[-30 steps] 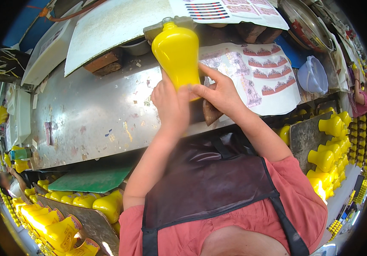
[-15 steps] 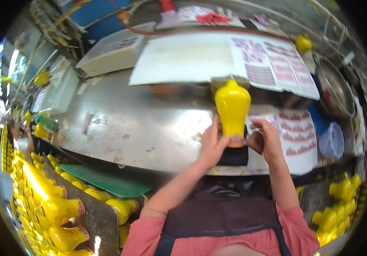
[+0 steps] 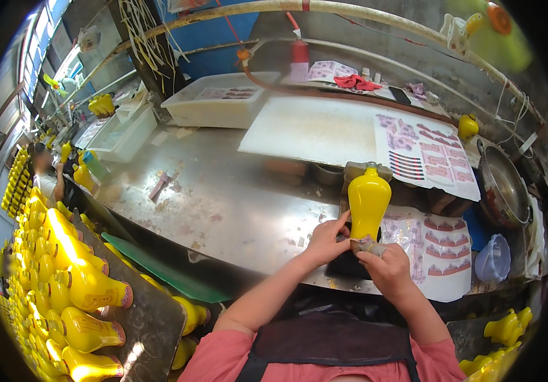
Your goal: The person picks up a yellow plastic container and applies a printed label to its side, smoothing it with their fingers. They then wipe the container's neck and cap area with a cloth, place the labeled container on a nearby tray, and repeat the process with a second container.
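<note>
A glossy yellow vase-shaped bottle [image 3: 369, 200] lies with its neck away from me, its neck end at a grey holder [image 3: 379, 170] on the metal bench. A patterned pink-purple decal band [image 3: 362, 242] runs round its base. My left hand [image 3: 328, 240] is at the left side of the base, thumb pressed by the band and fingers along the bottle. In my right hand [image 3: 388, 266], a small greyish flat piece [image 3: 377, 249] is pinched against the base's right side; its exact kind is unclear. Black material [image 3: 349, 266] lies under the base.
Decal sheets [image 3: 447, 251] lie to the right, with more on the raised white board [image 3: 309, 130]. A lilac basket [image 3: 493, 260] and metal pan [image 3: 502, 184] stand far right. Many yellow bottles [image 3: 92, 286] fill the left side; a person [image 3: 46, 178] is beyond. A white tub [image 3: 213, 105] sits behind.
My right hand has moved from beside the bottle onto its base, now showing the greyish piece. My left hand stays at the base. The whole view has shifted, revealing more of the background.
</note>
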Motion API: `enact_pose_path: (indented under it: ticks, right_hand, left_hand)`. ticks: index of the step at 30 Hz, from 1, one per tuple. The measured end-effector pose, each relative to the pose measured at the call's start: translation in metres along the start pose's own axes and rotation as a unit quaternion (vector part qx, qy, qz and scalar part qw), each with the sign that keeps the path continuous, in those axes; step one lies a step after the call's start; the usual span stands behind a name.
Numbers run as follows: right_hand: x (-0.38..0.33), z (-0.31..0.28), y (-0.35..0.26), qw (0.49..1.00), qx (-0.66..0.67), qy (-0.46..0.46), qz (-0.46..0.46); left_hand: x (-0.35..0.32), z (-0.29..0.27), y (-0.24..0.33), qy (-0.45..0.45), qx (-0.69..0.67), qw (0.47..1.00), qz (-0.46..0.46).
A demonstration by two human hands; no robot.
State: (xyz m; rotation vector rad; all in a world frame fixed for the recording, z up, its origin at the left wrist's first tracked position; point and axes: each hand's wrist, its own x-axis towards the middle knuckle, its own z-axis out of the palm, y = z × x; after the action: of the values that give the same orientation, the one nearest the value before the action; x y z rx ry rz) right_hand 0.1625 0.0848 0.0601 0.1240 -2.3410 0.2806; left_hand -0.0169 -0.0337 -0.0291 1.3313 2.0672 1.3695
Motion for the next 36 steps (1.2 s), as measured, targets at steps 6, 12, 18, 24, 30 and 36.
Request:
enact_pose_path:
  ticks: [6, 12, 18, 24, 30, 36]
  right_hand:
    - [0.015, 0.005, -0.022, 0.996, -0.044, -0.057, -0.056]
    - [0.014, 0.013, -0.022, 0.992, -0.101, -0.006, 0.072]
    - [-0.003, 0.007, 0.002, 0.979, -0.004, 0.058, 0.197]
    - [-0.027, 0.010, -0.001, 0.933, 0.053, 0.096, 0.344]
    - [-0.031, 0.009, 0.004, 0.925, 0.083, 0.111, 0.353]
    - [-0.029, 0.018, -0.020, 0.989, -0.082, 0.117, 0.037]
  left_hand:
    - [-0.004, -0.032, 0.015, -0.061, -0.116, 0.987, -0.097]
    - [-0.007, -0.033, 0.014, 0.002, -0.193, 0.974, -0.119]
    - [-0.032, -0.010, 0.025, 0.248, 0.128, 0.958, 0.065]
    - [-0.070, 0.035, 0.053, 0.122, 0.253, 0.954, 0.101]
    - [-0.069, 0.047, 0.037, 0.132, 0.224, 0.959, 0.110]
    - [-0.065, 0.047, 0.027, 0.138, 0.193, 0.964, 0.119]
